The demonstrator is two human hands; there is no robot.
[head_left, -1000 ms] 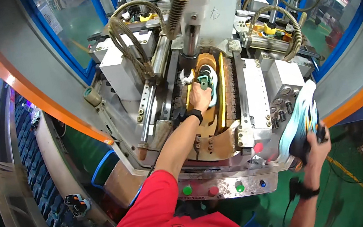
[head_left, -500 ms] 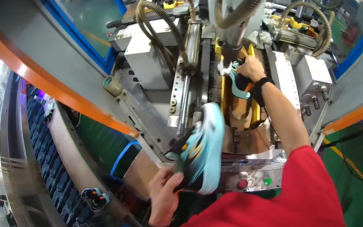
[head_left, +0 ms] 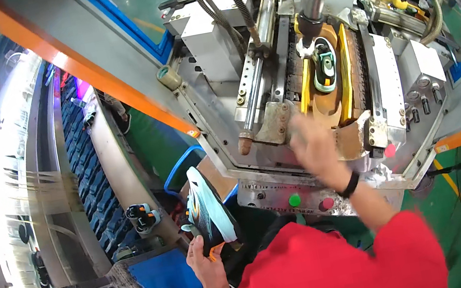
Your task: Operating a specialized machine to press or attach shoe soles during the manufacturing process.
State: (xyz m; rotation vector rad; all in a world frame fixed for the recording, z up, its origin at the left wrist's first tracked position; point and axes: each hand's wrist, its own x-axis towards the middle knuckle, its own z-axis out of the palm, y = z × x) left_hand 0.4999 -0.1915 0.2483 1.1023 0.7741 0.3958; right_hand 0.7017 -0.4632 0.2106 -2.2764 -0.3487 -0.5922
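My left hand [head_left: 208, 271] grips a light-blue and black sneaker [head_left: 210, 212] with orange accents, held up by its dark part with the pale sole facing right. Another shoe [head_left: 325, 68] in similar colours sits in the machine's trough, its opening facing up, between two yellow side strips [head_left: 346, 77]. A dark metal press rod [head_left: 311, 15] stands at its far end. My right hand [head_left: 314, 144] hovers over the machine's front edge, nearer to me than that shoe and apart from it. Motion smears its fingers, and nothing shows in them.
Green [head_left: 294, 200] and red [head_left: 327, 203] buttons sit on the front panel. A metal cylinder [head_left: 258, 93] flanks the trough. At left runs a conveyor [head_left: 96, 186], with a shoe [head_left: 143, 218] on its near ledge. An orange-edged frame [head_left: 89, 76] slants across; a blue panel [head_left: 165, 282] lies lower left.
My right hand has come off the shoe in the machine and drawn back toward me. The sneaker in my left hand has moved left, away from the machine. The whole view has shifted.
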